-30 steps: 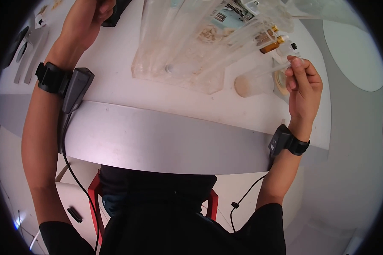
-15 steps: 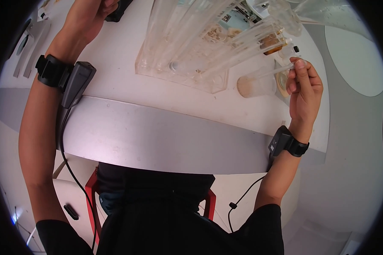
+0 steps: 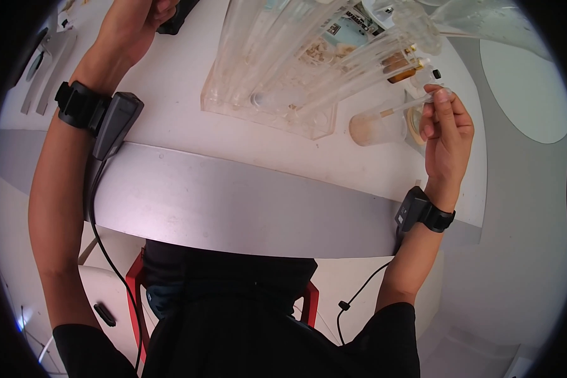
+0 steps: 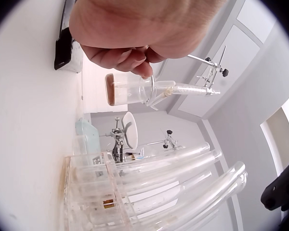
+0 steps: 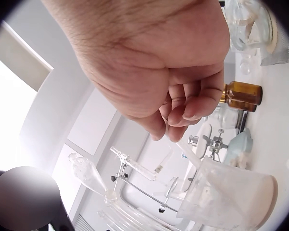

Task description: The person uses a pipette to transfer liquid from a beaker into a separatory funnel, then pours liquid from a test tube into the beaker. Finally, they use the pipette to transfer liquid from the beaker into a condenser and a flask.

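first, at far left, the left hand (image 3: 134, 22) is raised over the back of the white bench (image 3: 170, 94), just beside a black object (image 3: 173, 19). in the left wrist view its curled grip (image 4: 135, 55) closes on the rim of a glass flask (image 4: 132, 90) with a brown base and a side tube. centre: a clear acrylic rack (image 3: 277, 94) on the bench carries long glass tubes (image 3: 334, 63) lying tilted. further right, a plastic beaker (image 3: 375, 126) lies on its side near an amber bottle (image 3: 400, 63). far right, the right hand (image 3: 447, 135) pinches a thin glass rod (image 3: 416, 101), fingers together on it, with the rod reaching into the beaker.
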`<action>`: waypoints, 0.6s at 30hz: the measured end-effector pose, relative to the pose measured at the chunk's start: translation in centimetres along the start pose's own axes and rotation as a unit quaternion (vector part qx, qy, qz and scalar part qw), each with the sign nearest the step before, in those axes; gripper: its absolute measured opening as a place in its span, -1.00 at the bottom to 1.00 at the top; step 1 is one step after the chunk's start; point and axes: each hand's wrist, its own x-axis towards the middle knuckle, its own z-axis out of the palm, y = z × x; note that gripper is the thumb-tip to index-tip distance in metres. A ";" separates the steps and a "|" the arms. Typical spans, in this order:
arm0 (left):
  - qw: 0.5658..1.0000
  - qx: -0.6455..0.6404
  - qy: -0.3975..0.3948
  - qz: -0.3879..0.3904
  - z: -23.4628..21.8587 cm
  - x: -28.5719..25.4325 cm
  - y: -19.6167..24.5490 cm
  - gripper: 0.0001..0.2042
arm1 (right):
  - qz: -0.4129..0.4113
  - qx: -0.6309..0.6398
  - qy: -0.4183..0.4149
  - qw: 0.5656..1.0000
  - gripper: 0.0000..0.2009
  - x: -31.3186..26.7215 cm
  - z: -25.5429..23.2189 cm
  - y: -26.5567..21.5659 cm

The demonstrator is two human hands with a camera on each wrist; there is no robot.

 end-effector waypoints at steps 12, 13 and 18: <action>1.000 0.007 0.007 0.001 0.2 -0.2 0.2 -0.74 | -0.001 0.006 -0.007 1.000 -0.73 -0.1 -0.1 0.0; 1.000 0.009 0.008 0.003 0.2 -0.2 0.2 -0.74 | -0.001 0.006 -0.007 1.000 -0.73 -0.1 -0.1 0.1; 1.000 0.004 0.012 -0.002 0.2 -0.2 0.2 -0.75 | -0.003 0.000 -0.005 1.000 -0.72 -0.2 0.0 0.0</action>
